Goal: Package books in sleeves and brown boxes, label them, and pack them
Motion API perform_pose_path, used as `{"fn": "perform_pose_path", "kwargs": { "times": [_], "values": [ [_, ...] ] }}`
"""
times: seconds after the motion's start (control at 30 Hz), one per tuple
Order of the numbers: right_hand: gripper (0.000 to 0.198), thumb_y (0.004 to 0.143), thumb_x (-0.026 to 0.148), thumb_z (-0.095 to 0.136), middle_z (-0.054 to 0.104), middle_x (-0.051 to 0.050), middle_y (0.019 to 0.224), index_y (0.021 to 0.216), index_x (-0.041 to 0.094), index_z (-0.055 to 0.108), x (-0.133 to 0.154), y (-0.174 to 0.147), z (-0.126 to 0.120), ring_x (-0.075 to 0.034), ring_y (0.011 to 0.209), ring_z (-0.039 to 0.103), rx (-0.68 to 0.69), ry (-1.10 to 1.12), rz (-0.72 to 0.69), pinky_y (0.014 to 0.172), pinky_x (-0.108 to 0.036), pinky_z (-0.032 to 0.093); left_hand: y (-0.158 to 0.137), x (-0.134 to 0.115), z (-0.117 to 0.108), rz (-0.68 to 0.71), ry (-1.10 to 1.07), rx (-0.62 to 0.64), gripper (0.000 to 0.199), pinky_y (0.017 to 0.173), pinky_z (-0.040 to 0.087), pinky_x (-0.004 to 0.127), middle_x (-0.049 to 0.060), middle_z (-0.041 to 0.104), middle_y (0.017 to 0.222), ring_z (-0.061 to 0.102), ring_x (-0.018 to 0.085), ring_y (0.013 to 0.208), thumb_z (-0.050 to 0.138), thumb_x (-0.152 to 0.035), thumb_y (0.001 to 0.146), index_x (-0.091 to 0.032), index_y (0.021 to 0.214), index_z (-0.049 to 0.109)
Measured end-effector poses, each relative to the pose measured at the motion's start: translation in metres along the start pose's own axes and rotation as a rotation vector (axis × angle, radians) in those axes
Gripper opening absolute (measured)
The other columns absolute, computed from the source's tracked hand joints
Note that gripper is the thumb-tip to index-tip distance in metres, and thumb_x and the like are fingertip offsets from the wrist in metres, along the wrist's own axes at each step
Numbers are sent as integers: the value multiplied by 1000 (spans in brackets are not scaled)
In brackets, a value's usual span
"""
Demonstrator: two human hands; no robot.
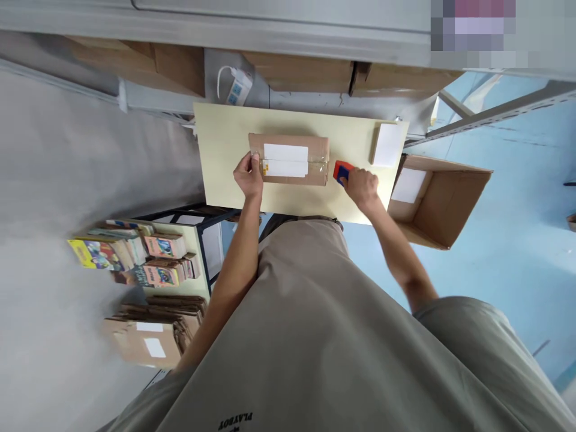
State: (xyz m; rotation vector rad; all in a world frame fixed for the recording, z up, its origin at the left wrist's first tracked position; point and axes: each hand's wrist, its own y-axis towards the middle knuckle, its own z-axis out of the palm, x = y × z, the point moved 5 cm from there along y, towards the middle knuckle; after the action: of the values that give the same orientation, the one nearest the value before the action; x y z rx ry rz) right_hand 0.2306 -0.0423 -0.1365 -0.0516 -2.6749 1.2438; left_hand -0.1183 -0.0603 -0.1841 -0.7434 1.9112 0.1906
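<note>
A brown cardboard box (318, 157) lies flat on the pale yellow tabletop (225, 180). Clear tape runs along its top, and a white label (285, 153) is stuck across the middle. At the box's left end, my left hand (249, 174) grips the edge with the thumb on top and the fingers curled at the side. My right hand (362, 186) is closed around a small red-and-blue handheld tool (342, 171), just off the box's right end and not touching it. The palm covers part of the tool, so its exact kind is unclear.
A white stack (387, 144) of paper or labels sits at the table's right end. Beyond it stands an open carton (441, 204). Behind the table are a power strip (239, 87) and more cartons (306, 72). Books (164, 246) and flattened cardboard (148, 342) are at the left.
</note>
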Motion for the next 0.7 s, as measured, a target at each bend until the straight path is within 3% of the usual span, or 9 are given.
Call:
{"fn": "perform_pose_path", "kwargs": {
  "times": [0.1, 0.17, 0.23, 0.33, 0.4, 0.5, 0.57, 0.7],
  "values": [
    [49, 126, 49, 51, 79, -38, 146, 149, 11, 73, -8, -26, 20, -48, 137, 80, 0, 141, 98, 106, -50, 60, -8, -4, -1, 61, 120, 21, 60, 131, 61, 51, 16, 87, 127, 74, 37, 151, 68, -84, 107, -26, 109, 79],
    [53, 126, 54, 48, 80, -37, 146, 151, 13, 70, -11, -44, 29, -48, 139, 80, 6, 227, 148, 105, -49, 61, -18, -15, 7, 159, 229, 43, 76, 145, 47, 59, 26, 74, 165, 56, 41, 173, 62, -89, 108, -22, 141, 78],
    [52, 126, 57, 47, 82, -34, 143, 151, 16, 67, -12, -58, 30, -47, 136, 82, -27, 296, 181, 101, -48, 62, -33, -34, 25, 287, 299, 86, 96, 155, 32, 62, 27, 53, 188, 34, 42, 188, 57, -92, 108, -19, 169, 64],
    [49, 125, 55, 46, 85, -28, 138, 155, 19, 62, -6, -72, 15, -46, 124, 85, -155, 380, 154, 92, -49, 65, -65, -78, 66, 483, 278, 273, 103, 158, 20, 64, 20, 37, 200, 19, 40, 193, 47, -92, 112, -24, 190, 41],
    [50, 122, 48, 45, 83, -28, 142, 161, 18, 57, 3, -78, -9, -46, 121, 85, -268, 404, 97, 91, -52, 66, -88, -116, 90, 639, 223, 393, 97, 159, 16, 65, 13, 33, 202, 13, 36, 193, 41, -87, 117, -32, 196, 29],
    [56, 118, 38, 45, 75, -28, 159, 171, 20, 52, 21, -90, -58, -47, 133, 80, -415, 369, -9, 98, -56, 66, -117, -174, 107, 850, 149, 506, 92, 161, 14, 65, 3, 27, 205, 10, 34, 194, 35, -85, 118, -44, 198, 17],
    [57, 118, 36, 45, 72, -25, 165, 174, 26, 53, 35, -100, -96, -47, 142, 75, -502, 312, -64, 104, -57, 65, -124, -208, 108, 931, 97, 504, 84, 161, 14, 65, -1, 22, 206, 10, 34, 194, 28, -80, 121, -49, 197, 12],
    [55, 121, 31, 31, 76, -19, 158, 168, 31, 61, 57, -118, -168, -40, 147, 72, -673, 217, -117, 122, -56, 58, -113, -257, 106, 1002, 3, 451, 74, 161, 16, 59, 0, 12, 208, 14, 32, 193, 25, -67, 126, -49, 196, 10]
  ]
}}
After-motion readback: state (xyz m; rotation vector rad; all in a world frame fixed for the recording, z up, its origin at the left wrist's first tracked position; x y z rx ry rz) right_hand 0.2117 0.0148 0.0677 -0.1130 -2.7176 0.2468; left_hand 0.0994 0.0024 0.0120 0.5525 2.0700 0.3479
